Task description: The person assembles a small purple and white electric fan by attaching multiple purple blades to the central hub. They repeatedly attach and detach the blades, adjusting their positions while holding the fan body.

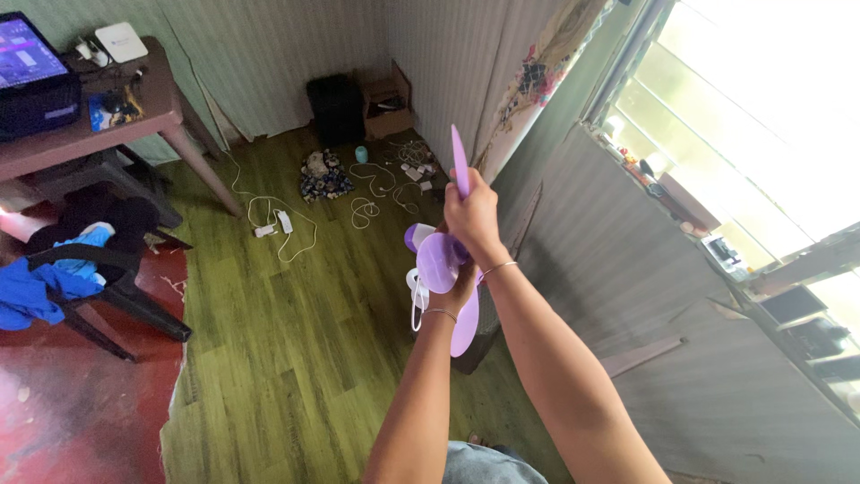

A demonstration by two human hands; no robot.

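Both hands on a purple fan blade set, held up over the green plank floor.

R hand point(470, 215) has its fingers closed round one upright blade of the purple fan blade set point(445, 262); L hand point(459, 285) grips from below at the hub, fingers curled (tips mostly hidden). Judgement: best to support at the hub, not pull on a thin blade, and keep it level w/ the white cord point(417, 300) hanging free. Count: 1 blade set, 3 blades showing, 2 bracelets, one per wrist. Far off near the wall corner: cables point(376, 193), 1 brown table point(134, 112), 1 dark chair point(107, 278).
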